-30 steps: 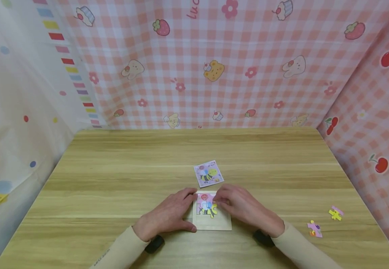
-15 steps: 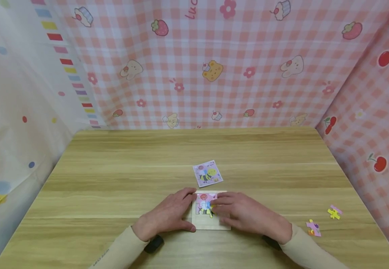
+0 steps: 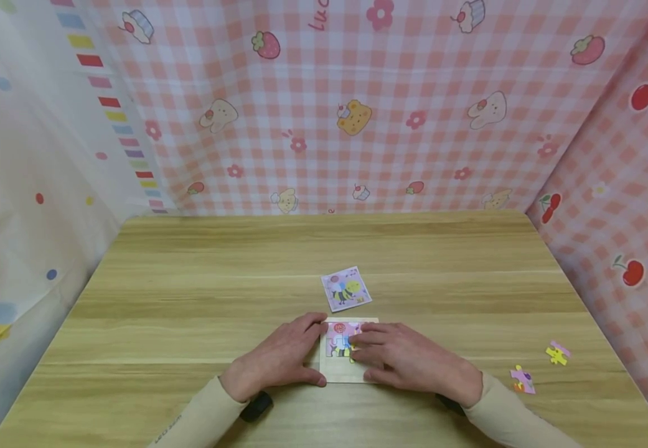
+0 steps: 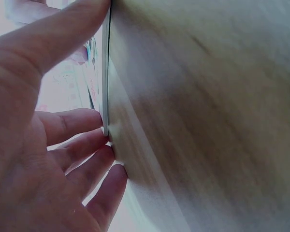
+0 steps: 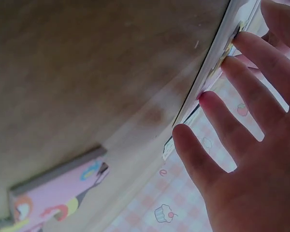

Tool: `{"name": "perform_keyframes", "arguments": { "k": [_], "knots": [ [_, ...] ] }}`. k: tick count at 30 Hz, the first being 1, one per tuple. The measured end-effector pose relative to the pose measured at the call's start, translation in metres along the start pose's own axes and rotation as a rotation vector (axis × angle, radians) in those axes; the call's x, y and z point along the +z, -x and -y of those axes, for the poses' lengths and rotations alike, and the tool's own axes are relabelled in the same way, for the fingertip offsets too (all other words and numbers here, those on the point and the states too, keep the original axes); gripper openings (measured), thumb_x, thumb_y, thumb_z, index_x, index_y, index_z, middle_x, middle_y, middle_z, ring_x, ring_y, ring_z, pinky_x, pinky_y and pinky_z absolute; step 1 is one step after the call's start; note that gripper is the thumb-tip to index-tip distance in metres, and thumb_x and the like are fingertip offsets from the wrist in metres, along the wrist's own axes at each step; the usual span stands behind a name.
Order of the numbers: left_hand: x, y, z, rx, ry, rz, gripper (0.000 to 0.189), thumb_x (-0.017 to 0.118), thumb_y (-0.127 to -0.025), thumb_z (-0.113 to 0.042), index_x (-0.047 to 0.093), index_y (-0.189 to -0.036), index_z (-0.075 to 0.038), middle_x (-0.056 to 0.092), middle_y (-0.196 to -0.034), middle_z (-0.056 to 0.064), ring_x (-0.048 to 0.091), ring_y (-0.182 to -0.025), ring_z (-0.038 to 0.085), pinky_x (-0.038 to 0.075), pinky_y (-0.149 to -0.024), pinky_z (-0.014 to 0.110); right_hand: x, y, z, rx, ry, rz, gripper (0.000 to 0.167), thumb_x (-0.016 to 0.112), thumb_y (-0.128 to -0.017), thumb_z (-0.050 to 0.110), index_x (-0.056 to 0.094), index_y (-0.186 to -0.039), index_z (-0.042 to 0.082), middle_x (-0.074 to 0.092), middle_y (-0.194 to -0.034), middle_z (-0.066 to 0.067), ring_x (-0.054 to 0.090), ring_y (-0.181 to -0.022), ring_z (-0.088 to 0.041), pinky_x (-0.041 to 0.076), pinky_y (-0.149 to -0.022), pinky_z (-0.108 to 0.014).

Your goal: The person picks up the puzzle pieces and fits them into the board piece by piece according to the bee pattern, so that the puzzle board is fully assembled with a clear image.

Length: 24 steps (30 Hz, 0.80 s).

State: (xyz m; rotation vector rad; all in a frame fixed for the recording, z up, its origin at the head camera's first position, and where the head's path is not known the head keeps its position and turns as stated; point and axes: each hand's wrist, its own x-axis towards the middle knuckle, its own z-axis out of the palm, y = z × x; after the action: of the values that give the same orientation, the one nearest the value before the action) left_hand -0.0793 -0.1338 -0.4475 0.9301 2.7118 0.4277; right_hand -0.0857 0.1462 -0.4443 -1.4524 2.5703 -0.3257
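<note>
puzzle tray (image 3: 343,373) lies about midway between the left and right edges of the worktop (image 3: 217,261), well short of the far edge, joined pieces (image 3: 339,341) filling the tray's far left corner. the left hand (image 3: 279,354), thumb and fingers spread wide, touches the tray's left edge; the right hand (image 3: 413,358), fingers extended, rests its fingertips on the joined pieces. a bee card (image 3: 346,289) lies slightly askew just beyond the tray. a yellow-and-pink piece (image 3: 557,353) and a mostly pink piece (image 3: 523,379) lie loose near the worktop's right edge.
</note>
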Motion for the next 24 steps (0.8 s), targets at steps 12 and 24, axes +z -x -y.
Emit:
{"name": "perform_keyframes", "arguments": {
  "k": [12, 24],
  "knots": [
    [-0.002, 0.002, -0.001, 0.012, -0.013, -0.002, 0.092, 0.083, -0.082, -0.053, 0.050, -0.149, -0.001, 0.043, -0.157, 0.015, 0.046, -0.140, 0.028, 0.046, -0.110, 0.048, -0.004, -0.001, 0.005, 0.025, -0.009, 0.011, 0.038, 0.069, -0.100, 0.033, 0.070, -0.135, 0.019, 0.058, -0.149, 0.000, 0.048, -0.142, -0.029, 0.048, -0.107, -0.053],
    [-0.003, 0.006, -0.002, 0.225, -0.127, -0.045, 0.069, 0.080, -0.088, -0.047, 0.061, -0.140, -0.006, 0.048, -0.156, 0.011, 0.047, -0.142, 0.027, 0.045, -0.112, 0.044, -0.011, -0.001, 0.004, 0.043, -0.057, 0.060, 0.040, 0.069, -0.100, 0.032, 0.068, -0.138, 0.019, 0.055, -0.152, -0.001, 0.045, -0.144, -0.029, 0.046, -0.109, -0.055]
  ]
}}
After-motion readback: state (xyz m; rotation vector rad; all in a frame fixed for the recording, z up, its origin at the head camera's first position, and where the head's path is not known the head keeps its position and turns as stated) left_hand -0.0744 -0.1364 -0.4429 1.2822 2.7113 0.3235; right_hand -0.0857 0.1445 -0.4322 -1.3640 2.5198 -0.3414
